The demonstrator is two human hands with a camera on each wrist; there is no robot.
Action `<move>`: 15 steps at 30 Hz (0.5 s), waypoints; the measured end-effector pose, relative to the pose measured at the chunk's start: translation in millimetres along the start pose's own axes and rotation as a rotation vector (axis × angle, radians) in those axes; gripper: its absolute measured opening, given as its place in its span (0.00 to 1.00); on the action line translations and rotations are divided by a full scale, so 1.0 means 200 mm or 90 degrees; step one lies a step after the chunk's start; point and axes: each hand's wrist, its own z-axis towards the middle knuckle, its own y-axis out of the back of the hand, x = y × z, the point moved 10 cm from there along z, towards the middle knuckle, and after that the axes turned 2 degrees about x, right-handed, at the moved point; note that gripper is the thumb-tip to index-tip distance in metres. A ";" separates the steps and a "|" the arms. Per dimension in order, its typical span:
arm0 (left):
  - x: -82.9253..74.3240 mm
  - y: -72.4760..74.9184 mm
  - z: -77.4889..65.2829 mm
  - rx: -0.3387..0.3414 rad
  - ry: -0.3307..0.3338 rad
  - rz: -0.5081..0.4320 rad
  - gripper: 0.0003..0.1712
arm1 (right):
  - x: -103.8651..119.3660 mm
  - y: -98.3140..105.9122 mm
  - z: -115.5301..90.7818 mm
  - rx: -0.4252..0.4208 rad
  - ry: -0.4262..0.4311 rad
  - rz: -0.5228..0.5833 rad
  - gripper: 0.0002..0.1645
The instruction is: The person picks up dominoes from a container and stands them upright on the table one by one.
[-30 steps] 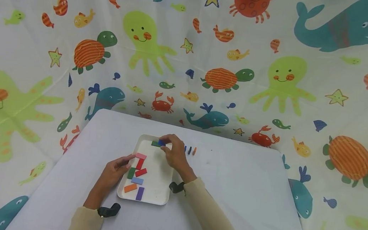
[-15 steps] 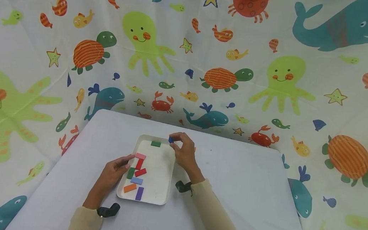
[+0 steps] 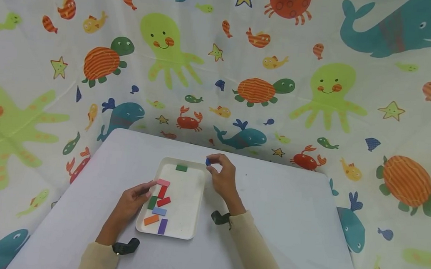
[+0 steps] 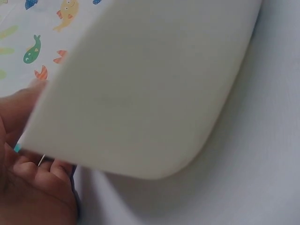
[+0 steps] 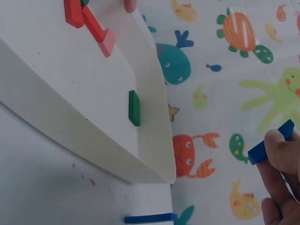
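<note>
My right hand (image 3: 225,179) pinches a small blue block (image 3: 207,162) between thumb and fingers, just beyond the right rim of a white tray (image 3: 184,207). The right wrist view shows this blue block (image 5: 272,143) held clear of the tray. At the tray's left side my left hand (image 3: 130,201) grips the wall, thumb and fingers on either side of it in the left wrist view. A green block (image 3: 181,168) lies alone near the tray's far end. Down the left side lie a pink block (image 3: 163,182), two red blocks, and green, light blue, orange and purple ones.
Another blue block (image 5: 150,218) lies on the table outside the tray in the right wrist view; the right hand hides that spot in the head view. A white cloth covers the table (image 3: 288,223). Behind it hangs a curtain (image 3: 259,50) printed with sea animals.
My right hand has lifted the blue block away from beside the green block and carried it right, past the tray's rim. The left hand stays at the tray.
</note>
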 end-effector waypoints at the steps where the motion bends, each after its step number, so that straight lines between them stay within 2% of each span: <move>1: 0.00 0.00 0.00 0.001 -0.001 0.001 0.29 | 0.00 0.01 0.00 -0.002 -0.001 0.002 0.19; 15: 0.01 -0.01 0.00 0.007 0.000 0.009 0.30 | -0.08 0.14 -0.03 -0.048 -0.016 -0.015 0.17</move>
